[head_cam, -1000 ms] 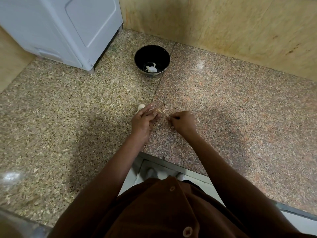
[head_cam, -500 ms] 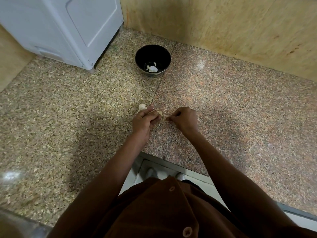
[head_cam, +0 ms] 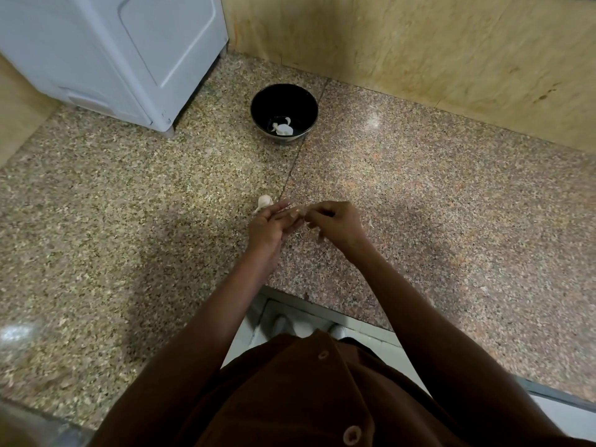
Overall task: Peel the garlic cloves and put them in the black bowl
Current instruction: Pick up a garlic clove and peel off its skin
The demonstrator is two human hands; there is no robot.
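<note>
1. The left hand (head_cam: 269, 225) hovers just above the speckled stone counter (head_cam: 419, 195), its fingers stretched forward and held close together. A small pale piece, seemingly a garlic clove, shows at the fingertips, but it is too small to tell how the hand holds it.
2. The right hand (head_cam: 338, 222) sits just beside the left one, knuckles up, its fingers curled inward. The thumb and forefinger pinch at the same pale piece between the two hands; whether that is the skin or the clove itself cannot be told.
3. The two hands meet at their fingertips, roughly over the dark seam that runs across the counter.
4. A garlic bulb (head_cam: 264, 201) with its stem lies on the counter just beyond the left hand, close to the fingers but apart from them.
5. A few scraps of garlic skin (head_cam: 371, 224) lie on the counter near the right hand.
6. The black bowl (head_cam: 284, 101) stands upright farther back on the counter, well apart from the hands and near the wall (head_cam: 419, 53).
7. Inside the bowl, white peeled cloves (head_cam: 283, 128) rest on the bottom, on the side nearer the person.
8. A white appliance (head_cam: 113, 53) stands on the counter at the back left, beside the bowl.
9. The person wears a brown buttoned shirt (head_cam: 306, 398) with long sleeves reaching to the wrists.
</note>
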